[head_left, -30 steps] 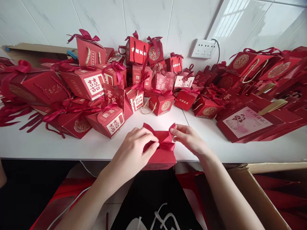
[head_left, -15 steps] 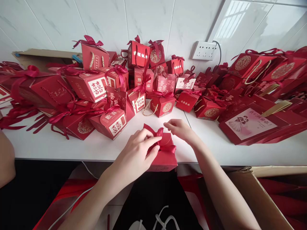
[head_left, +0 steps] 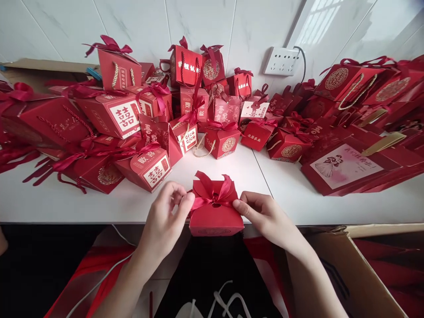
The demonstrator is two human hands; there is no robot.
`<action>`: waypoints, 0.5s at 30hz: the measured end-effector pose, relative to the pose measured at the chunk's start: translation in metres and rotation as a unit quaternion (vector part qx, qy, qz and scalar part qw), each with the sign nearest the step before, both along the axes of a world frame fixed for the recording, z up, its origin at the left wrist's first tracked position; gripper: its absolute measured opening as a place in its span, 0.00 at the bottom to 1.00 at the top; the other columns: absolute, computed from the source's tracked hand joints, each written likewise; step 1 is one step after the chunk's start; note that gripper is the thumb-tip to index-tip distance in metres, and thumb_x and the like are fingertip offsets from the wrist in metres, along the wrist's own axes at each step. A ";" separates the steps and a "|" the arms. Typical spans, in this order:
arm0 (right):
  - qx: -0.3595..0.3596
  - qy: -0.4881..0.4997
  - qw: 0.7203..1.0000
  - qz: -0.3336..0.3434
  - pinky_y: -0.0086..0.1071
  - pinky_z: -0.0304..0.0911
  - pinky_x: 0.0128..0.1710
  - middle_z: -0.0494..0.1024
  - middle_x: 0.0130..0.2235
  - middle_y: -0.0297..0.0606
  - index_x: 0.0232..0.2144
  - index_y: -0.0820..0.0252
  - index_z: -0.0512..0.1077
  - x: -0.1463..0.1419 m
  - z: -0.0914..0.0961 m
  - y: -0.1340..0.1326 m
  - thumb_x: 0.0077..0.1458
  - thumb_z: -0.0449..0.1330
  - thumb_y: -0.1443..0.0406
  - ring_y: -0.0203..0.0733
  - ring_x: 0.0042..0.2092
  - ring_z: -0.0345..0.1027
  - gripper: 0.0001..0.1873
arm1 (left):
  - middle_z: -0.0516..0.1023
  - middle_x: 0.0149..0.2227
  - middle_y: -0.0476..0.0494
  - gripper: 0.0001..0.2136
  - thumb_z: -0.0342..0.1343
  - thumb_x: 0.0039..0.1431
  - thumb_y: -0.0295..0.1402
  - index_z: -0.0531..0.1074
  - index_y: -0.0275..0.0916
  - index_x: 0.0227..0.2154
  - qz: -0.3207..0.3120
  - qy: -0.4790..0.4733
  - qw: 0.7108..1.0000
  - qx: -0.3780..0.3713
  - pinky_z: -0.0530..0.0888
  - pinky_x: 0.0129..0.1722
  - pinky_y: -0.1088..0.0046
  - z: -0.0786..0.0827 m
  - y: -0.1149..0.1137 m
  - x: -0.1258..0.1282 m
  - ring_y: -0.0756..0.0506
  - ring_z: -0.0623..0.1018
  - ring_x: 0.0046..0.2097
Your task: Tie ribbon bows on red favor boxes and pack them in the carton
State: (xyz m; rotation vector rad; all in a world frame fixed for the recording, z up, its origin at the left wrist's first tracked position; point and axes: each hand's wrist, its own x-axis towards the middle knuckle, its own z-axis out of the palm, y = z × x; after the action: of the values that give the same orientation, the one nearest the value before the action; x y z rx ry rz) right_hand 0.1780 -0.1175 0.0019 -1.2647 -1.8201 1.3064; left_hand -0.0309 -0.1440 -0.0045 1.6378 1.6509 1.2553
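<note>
A small red gift box (head_left: 217, 219) sits at the front edge of the white table, with a red ribbon bow (head_left: 214, 199) tied on its top. Two ribbon tails stand up behind the knot. My left hand (head_left: 165, 218) pinches the bow's left side between thumb and fingers, beside the box. On the opposite side, my right hand (head_left: 266, 216) is closed with its thumb on the bow's right loop, at the box's right edge. Its curled fingertips are partly hidden behind the thumb.
Many red gift boxes (head_left: 221, 143) with ribbons and cord handles are piled along the tiled wall. Red bags (head_left: 347, 170) lie at the right. A power strip (head_left: 281, 61) is on the wall. An open cardboard carton (head_left: 361, 260) stands below right. A cable (head_left: 109, 269) hangs below left.
My left hand has moved from over the bow to its left side. My right hand has come down onto the right loop. The bow is now spread out sideways between them.
</note>
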 end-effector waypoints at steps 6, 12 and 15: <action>-0.092 0.175 0.980 0.005 0.28 0.39 0.22 0.51 0.21 0.26 0.19 0.58 0.55 0.001 -0.016 0.004 0.54 0.57 0.50 0.30 0.23 0.40 0.24 | 0.53 0.21 0.54 0.17 0.48 0.60 0.42 0.55 0.40 0.21 -0.067 -0.056 0.990 -0.110 0.59 0.23 0.77 -0.004 -0.004 0.001 0.53 0.57 0.24; -0.170 0.282 0.944 -0.013 0.28 0.38 0.22 0.50 0.19 0.26 0.16 0.58 0.55 -0.002 -0.033 0.009 0.50 0.61 0.53 0.29 0.22 0.38 0.24 | 0.51 0.23 0.54 0.16 0.46 0.62 0.40 0.53 0.40 0.21 -0.148 -0.134 0.974 -0.106 0.58 0.24 0.76 -0.016 0.000 0.002 0.52 0.55 0.25; -0.175 0.287 0.942 -0.022 0.28 0.37 0.21 0.51 0.18 0.25 0.16 0.58 0.54 -0.001 -0.033 0.009 0.49 0.61 0.52 0.29 0.21 0.37 0.24 | 0.51 0.22 0.54 0.16 0.46 0.62 0.40 0.52 0.40 0.21 -0.150 -0.152 0.971 -0.108 0.57 0.24 0.75 -0.019 0.001 0.002 0.52 0.54 0.25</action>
State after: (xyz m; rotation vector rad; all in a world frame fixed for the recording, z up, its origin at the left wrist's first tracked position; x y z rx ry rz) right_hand 0.1772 -0.1084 -0.0314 -0.9373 -1.1795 1.7996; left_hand -0.0293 -0.1431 -0.0236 1.4184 1.2524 1.0702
